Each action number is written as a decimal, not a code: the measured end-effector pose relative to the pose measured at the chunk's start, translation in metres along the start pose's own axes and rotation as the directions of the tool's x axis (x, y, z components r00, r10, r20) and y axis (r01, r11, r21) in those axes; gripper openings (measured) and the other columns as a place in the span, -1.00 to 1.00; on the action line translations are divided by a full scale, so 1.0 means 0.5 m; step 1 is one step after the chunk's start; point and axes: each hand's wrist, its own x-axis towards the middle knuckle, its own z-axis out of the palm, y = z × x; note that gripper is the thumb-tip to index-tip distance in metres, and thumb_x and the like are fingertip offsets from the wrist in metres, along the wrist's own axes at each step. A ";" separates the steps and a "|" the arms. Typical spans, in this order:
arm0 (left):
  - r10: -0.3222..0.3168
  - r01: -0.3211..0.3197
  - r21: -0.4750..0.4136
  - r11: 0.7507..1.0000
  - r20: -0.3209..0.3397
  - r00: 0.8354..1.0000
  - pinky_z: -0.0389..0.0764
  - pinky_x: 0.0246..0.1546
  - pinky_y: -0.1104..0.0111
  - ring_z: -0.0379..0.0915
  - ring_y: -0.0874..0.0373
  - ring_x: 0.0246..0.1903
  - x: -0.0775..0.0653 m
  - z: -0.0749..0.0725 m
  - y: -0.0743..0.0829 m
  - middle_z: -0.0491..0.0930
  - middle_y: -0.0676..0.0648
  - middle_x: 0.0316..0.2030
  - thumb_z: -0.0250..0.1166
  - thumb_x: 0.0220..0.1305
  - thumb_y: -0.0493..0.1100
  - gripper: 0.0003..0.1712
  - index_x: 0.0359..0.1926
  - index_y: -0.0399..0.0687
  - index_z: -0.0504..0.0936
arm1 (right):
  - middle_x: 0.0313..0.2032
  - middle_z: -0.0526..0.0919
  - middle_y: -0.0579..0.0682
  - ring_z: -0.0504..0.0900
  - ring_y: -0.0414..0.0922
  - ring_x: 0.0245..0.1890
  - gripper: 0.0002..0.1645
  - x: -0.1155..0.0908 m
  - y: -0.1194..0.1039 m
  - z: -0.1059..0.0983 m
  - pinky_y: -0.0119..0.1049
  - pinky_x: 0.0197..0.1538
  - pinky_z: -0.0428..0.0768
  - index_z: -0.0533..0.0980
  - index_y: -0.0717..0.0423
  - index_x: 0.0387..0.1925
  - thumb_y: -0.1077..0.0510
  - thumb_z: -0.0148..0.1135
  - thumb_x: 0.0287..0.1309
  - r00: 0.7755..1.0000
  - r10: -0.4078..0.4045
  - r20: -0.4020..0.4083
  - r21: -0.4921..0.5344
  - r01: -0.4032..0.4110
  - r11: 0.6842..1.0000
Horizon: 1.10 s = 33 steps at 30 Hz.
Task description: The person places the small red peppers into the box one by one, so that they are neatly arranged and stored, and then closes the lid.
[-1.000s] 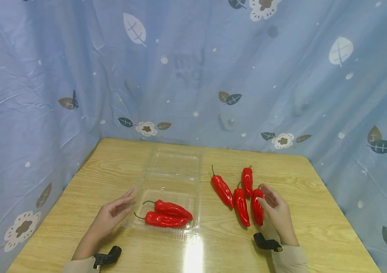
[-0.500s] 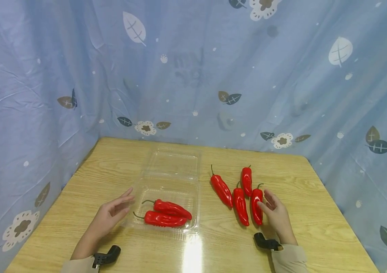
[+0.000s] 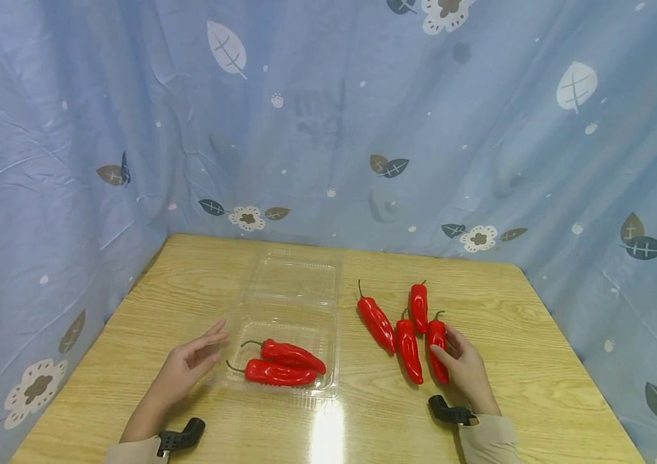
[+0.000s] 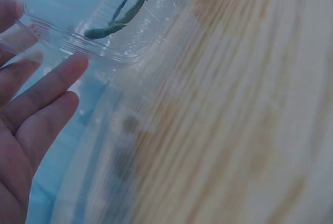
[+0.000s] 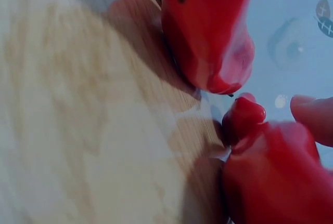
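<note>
Pickup is likely underway: your right hand (image 3: 467, 367) is pinching a glossy, tapered red pepper (image 3: 436, 334), probably needing lifting, left hand (image 3: 186, 366) relaxed.

Peppers (image 3: 280, 372) look glossy, the container (image 3: 290, 328) clear plastic, the table (image 3: 386, 419) wood-grained.

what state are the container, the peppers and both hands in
clear container: open, lid folded back
two peppers inside: lying side by side, stems on
rightmost pepper: stem on, held
other three peppers: lying on the table, stems on
left hand: relaxed, beside the container
right hand: gripping the rightmost pepper
</note>
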 end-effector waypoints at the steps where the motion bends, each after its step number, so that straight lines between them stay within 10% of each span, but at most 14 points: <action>1: 0.002 -0.002 0.001 1.000 0.000 1.000 0.49 0.09 0.60 0.37 0.37 0.19 0.000 0.000 0.000 0.18 -0.17 0.39 0.10 0.23 -0.55 -0.60 0.11 -0.61 0.39 | 0.32 0.24 0.39 0.28 0.26 0.31 -0.14 0.001 0.001 0.001 0.02 0.30 0.33 0.07 0.35 0.39 0.04 0.22 0.24 1.000 0.003 0.001 -0.010 -0.003 1.000; 33: -0.001 0.001 0.014 1.000 -0.006 1.000 0.46 0.10 0.63 0.33 0.42 0.20 -0.001 0.002 -0.002 0.19 -0.19 0.39 0.10 0.24 -0.55 -0.61 0.11 -0.60 0.40 | 0.28 0.33 0.36 0.34 0.23 0.25 -0.21 0.001 0.010 0.007 0.08 0.26 0.42 0.12 0.23 0.40 0.08 0.18 0.25 0.992 0.100 -0.074 -0.118 -0.108 0.987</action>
